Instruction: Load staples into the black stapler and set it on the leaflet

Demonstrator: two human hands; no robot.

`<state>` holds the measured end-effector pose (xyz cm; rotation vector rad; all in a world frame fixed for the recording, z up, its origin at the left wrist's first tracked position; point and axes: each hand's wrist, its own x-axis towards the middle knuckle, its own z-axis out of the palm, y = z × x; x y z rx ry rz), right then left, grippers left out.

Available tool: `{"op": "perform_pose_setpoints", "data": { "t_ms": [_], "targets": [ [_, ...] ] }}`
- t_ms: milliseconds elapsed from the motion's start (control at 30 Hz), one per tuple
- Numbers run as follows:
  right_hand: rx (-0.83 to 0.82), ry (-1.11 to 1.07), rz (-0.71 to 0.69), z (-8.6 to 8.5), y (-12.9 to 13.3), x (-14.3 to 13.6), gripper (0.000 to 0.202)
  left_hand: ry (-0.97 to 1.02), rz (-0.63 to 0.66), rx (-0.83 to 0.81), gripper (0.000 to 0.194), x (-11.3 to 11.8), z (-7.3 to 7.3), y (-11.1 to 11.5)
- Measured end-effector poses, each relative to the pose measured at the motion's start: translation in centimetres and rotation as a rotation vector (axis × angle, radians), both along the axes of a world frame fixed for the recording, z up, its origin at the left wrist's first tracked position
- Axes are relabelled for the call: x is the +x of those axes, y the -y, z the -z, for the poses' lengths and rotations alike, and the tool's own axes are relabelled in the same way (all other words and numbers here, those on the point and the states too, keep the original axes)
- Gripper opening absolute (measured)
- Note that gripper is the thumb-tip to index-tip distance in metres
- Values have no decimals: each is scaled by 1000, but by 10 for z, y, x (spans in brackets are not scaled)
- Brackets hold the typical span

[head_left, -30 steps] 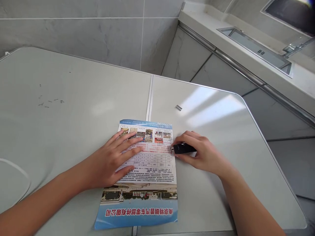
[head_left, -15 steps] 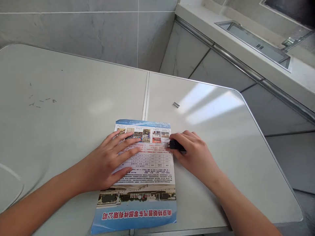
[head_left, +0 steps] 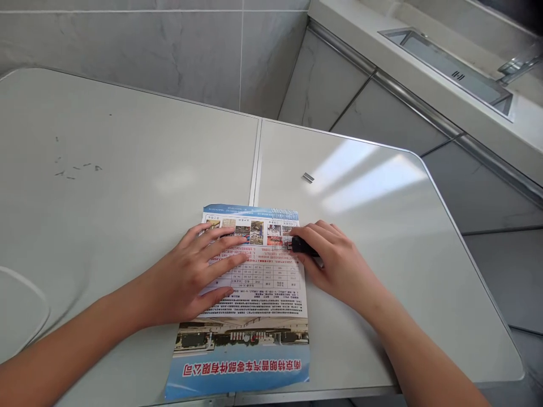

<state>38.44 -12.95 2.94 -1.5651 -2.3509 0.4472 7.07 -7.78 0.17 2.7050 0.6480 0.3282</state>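
Observation:
A printed flyer with blue ends, photos and a small table of figures lies on the table, its print upside down to me. My left hand rests flat on its left half, fingers spread. At the right edge, my right hand is wrapped around a small black stapler, whose front end reaches over the paper. Rows of thin staple marks run along the flyer's upper right corner. The palm hides most of the stapler's body.
A short strip of staples lies beyond the flyer. Several loose staples are scattered at the far left. A seam crosses the white table. Behind stand a tiled wall and a counter with a sink.
The view has shifted slightly. My right hand and the stapler have moved a little further in over the flyer and toward its far end. My left hand stays flat on the paper.

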Motion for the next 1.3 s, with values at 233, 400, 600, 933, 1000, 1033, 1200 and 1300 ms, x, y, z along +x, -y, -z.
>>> {"op": "perform_pose_setpoints", "data": {
  "t_ms": [233,400,600,933,1000,1033,1200,1300],
  "targets": [
    [5,152,-8,-4,1,-7,18,20,-15,-7,53,0,2,2],
    [32,203,-2,-3,2,-10,17,36,-21,-22,52,0,2,3],
    [40,229,12,-3,3,-12,16,27,-32,-16,53,0,3,6],
    [69,359,-13,-3,2,-15,16,50,-53,3,51,1,11,10],
    [79,392,-22,-3,1,-16,15,52,-56,2,51,2,11,10],
    [82,409,-27,-3,1,-16,16,56,-59,1,52,2,12,10],
    [82,474,-37,-4,1,-19,10,69,-71,-5,54,2,9,12],
    [84,493,-37,-5,1,-21,6,35,-56,-16,54,2,5,11]
  ]
}}
